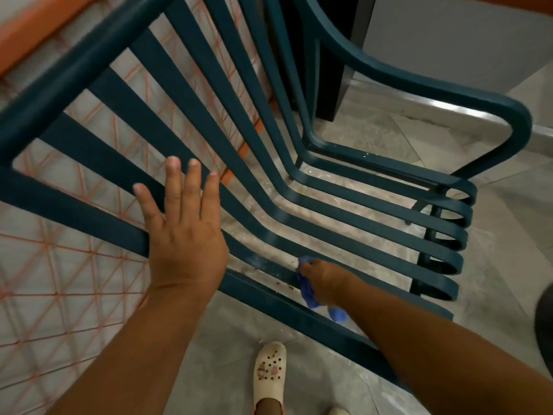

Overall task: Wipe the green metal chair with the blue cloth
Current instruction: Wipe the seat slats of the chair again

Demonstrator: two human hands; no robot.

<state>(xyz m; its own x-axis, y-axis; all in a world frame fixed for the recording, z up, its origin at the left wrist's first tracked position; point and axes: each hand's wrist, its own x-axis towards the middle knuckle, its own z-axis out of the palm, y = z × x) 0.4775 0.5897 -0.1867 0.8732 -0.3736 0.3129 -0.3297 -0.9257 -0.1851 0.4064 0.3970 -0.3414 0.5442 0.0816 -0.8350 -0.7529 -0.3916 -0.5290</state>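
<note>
Your left hand (182, 235) lay spread flat on the green chair's (269, 181) back slats. Your right hand (324, 281) gripped the blue cloth (308, 290) against a seat slat.

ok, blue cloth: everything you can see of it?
The blue cloth is a small, soft-looking rag, bright blue, bunched and creased. Most of it is hidden inside the right hand, which grips it; a bit shows above the fingers and a loose tail hangs below the wrist. It is pressed against a lower slat of the green metal chair, near pale dust and brown specks on that slat. Its full size cannot be told.
</note>
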